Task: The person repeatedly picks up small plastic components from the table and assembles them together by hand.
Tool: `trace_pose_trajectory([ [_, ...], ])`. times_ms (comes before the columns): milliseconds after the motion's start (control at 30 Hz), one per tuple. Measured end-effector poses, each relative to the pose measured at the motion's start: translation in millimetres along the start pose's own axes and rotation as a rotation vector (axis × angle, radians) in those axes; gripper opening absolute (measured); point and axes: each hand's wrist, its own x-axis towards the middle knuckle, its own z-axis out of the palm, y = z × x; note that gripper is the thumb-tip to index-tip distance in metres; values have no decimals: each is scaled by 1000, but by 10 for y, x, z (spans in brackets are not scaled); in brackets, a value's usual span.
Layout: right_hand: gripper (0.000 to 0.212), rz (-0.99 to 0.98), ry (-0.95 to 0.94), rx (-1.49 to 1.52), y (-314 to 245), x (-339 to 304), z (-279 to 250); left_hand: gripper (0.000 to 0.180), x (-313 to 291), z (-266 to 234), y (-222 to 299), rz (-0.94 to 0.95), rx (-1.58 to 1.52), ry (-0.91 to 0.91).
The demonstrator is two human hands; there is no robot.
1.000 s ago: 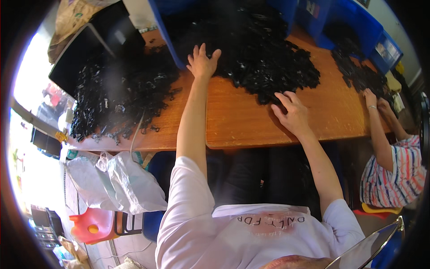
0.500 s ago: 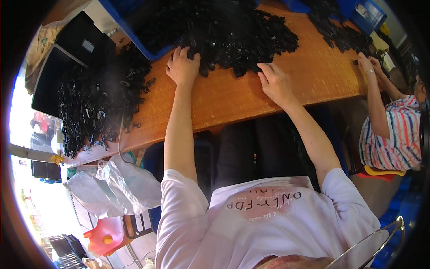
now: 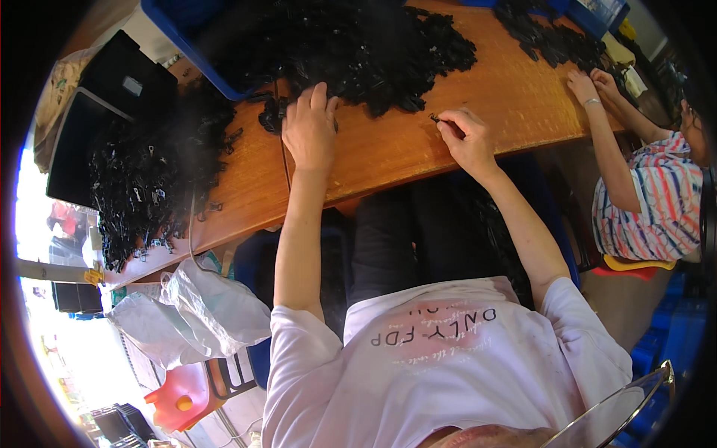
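Observation:
A large heap of small black parts [image 3: 351, 52] lies on the wooden table [image 3: 373, 153]. My left hand [image 3: 310, 131] is at the near left edge of this heap, palm down, with fingers bent and close together. Dark parts peek out beside its thumb; what lies under the fingers is mostly hidden. Left of these fingers sits a little clump of black parts [image 3: 271, 113]. My right hand [image 3: 468, 140] is off the heap's right side, just above the tabletop. Its thumb and forefinger pinch a small black clip-like part [image 3: 435, 118].
Another pile of black parts with metal glints [image 3: 153, 175] spreads at the left, beside black bins [image 3: 123, 82]. A blue tray [image 3: 190, 56] leans over the main heap. A co-worker's hands [image 3: 590, 88] are at a further black pile [image 3: 549, 37]. White bags [image 3: 198, 313] hang below the table edge.
My left hand has drawn back toward me from the heap, and a small clump now shows beside it. My right hand has closed its fingers on a small part. The view has shifted slightly.

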Motion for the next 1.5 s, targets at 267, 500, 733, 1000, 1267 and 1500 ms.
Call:
trace_pose_trajectory([
  [267,9,-307,-152,-239,-162,-17,-80,46,-917,-743,575,-803,-1515,-375],
  [500,6,-190,-246,-389,-157,80,-106,51,-1329,-1033,749,-1334,-2428,-449],
  [733,9,-43,-170,19,-646,-364,-136,49,-1506,-981,812,-1281,-2292,-352],
  [1000,24,-471,-34,-37,-1129,-686,-158,48,-1517,-1099,825,-1250,-2190,-429],
  [1267,26,-565,-31,-95,-1164,-729,-105,39,-1546,-1073,903,-1297,-2252,-454],
  [1500,19,-406,-197,132,-1246,-643,-167,35,-1566,-1079,838,-1238,-2137,-540],
])
